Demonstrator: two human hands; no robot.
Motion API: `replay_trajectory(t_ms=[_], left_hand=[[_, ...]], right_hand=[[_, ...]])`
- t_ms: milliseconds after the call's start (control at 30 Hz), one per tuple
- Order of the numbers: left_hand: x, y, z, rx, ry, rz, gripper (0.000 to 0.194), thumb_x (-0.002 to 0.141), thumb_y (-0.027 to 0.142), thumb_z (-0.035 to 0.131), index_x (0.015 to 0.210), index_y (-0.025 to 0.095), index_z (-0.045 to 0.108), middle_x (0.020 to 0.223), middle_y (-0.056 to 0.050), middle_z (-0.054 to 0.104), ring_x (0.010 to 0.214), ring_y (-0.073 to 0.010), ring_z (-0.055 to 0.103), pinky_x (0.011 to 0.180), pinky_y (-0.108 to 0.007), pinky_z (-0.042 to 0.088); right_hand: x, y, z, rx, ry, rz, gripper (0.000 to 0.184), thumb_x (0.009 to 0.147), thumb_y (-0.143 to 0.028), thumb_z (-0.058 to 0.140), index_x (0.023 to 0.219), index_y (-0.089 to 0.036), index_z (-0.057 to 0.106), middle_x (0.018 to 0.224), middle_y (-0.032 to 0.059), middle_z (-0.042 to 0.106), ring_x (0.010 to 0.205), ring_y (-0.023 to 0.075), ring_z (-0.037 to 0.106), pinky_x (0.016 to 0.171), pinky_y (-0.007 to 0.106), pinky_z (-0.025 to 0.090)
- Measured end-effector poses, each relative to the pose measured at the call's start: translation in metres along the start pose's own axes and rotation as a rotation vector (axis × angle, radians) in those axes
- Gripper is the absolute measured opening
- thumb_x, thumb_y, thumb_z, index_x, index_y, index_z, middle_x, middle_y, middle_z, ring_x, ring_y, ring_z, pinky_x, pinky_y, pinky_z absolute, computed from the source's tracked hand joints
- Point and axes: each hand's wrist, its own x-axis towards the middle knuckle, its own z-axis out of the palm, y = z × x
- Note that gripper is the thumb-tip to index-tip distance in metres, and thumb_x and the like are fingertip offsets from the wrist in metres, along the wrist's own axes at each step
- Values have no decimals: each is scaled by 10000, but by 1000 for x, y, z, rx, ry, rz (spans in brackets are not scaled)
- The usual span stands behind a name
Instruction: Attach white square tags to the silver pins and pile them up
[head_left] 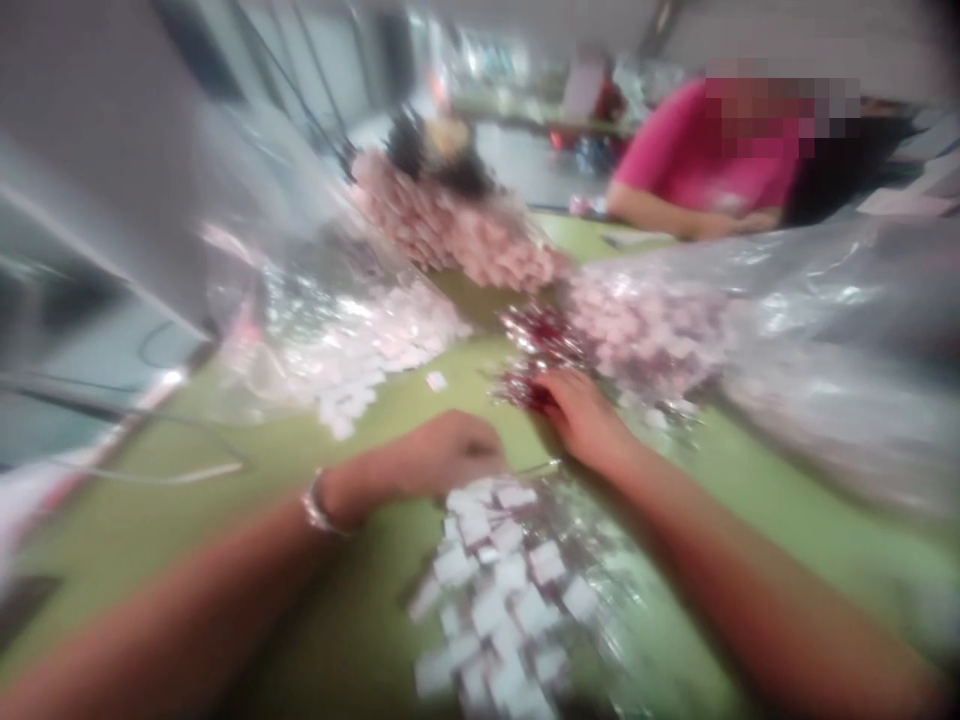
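Note:
My left hand (454,450) is closed, with its fingers curled above the green table. A thin, light strip (541,467) shows just beyond its fingertips; blur hides what the fingers hold. Below it lies a pile of small white square tags (502,590), with shiny clear wrapping along its right side. My right hand (581,415) reaches into a heap of dark red and silver shiny pieces (529,385). Its fingertips touch the heap, but blur hides whether they grip a piece. One loose white tag (436,380) lies between the piles.
More white tags (390,335) spill from a clear plastic bag (315,290) on the left. Pink bundles (465,225) stand at the back. A large clear bag (840,330) with pinkish pieces (652,325) lies right. Across the green table (795,480) sits a person in pink (675,150).

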Motion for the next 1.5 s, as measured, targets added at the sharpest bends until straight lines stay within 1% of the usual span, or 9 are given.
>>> replay_trajectory(t_ms=[167, 233, 400, 567, 700, 867, 1000, 1167, 1500], left_hand=[[1, -20, -31, 302, 567, -267, 248, 866, 337, 510, 847, 186, 707, 828, -54, 689, 752, -200, 610, 701, -305, 457], [2, -31, -37, 439, 657, -331, 285, 878, 335, 491, 984, 167, 695, 943, -99, 676, 864, -246, 606, 795, -356, 462], [6, -56, -33, 570, 497, -344, 285, 870, 293, 508, 1015, 133, 694, 994, -138, 625, 935, -271, 588, 860, -384, 466], [6, -64, -28, 495, 534, -291, 282, 791, 210, 597, 1053, 143, 678, 978, -101, 634, 881, -225, 595, 854, -358, 478], [6, -56, -25, 372, 514, -244, 305, 762, 173, 598, 1061, 162, 658, 963, -66, 671, 842, -199, 606, 834, -342, 485], [6, -48, -22, 61, 547, -307, 337, 760, 227, 634, 1089, 193, 699, 929, -54, 703, 766, -173, 617, 744, -315, 499], [6, -44, -19, -404, 522, -362, 429, 742, 314, 715, 1145, 173, 683, 752, -46, 689, 654, -145, 607, 672, -305, 503], [8, -30, -8, -910, 428, -322, 379, 722, 285, 768, 1062, 125, 711, 867, -86, 721, 746, -127, 636, 784, -290, 514], [8, -33, -3, -1102, 384, -286, 204, 787, 228, 727, 958, 118, 743, 908, -86, 733, 785, -112, 660, 839, -240, 525]], right_hand=[[4, 13, -7, -32, -33, -92, 389, 883, -172, 500, 1266, -186, 567, 1329, 110, 549, 1237, 244, 456, 1045, 443, 372], [5, 11, -11, -69, -8, -83, 380, 879, -209, 530, 1255, -185, 582, 1330, 123, 538, 1217, 261, 467, 1020, 446, 390], [10, -10, -6, -260, 38, -39, 224, 911, -240, 502, 1050, -182, 668, 1029, 101, 627, 982, 253, 523, 864, 387, 439], [12, -23, 7, -430, -70, -17, 161, 888, -149, 502, 895, -144, 663, 941, 107, 621, 935, 254, 516, 767, 337, 418], [7, -23, 5, -327, -103, 30, 153, 905, -217, 522, 856, -171, 659, 944, 86, 630, 902, 224, 545, 710, 309, 405], [5, -15, 0, -76, -39, 42, 135, 888, -201, 548, 803, -195, 653, 880, 46, 641, 806, 174, 581, 688, 278, 415], [5, -14, -5, 63, 105, -15, 138, 899, -206, 535, 832, -202, 655, 887, 38, 687, 813, 157, 615, 732, 268, 440], [2, -25, -10, 9, 32, 23, 150, 905, -244, 525, 884, -209, 668, 816, 21, 714, 707, 156, 631, 645, 266, 431], [-4, -31, -7, -21, 107, -140, 170, 905, -264, 531, 895, -223, 695, 843, 11, 727, 743, 145, 640, 644, 254, 431]])
